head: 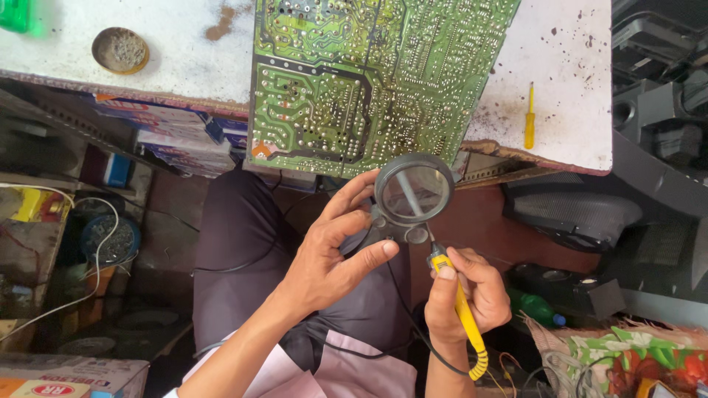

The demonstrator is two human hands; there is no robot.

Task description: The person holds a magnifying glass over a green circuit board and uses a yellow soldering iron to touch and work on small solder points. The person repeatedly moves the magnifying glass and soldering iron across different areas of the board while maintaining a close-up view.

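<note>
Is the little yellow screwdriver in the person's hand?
No, the screwdriver lies alone on the white table, while the right hand grips a yellow soldering iron.

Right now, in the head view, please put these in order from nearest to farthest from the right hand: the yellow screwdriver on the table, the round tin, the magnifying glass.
1. Magnifying glass: just above the right hand, held up by the left hand.
2. Yellow screwdriver: up and to the right, on the white table.
3. Round tin: far up left, on the table's other end.
</note>
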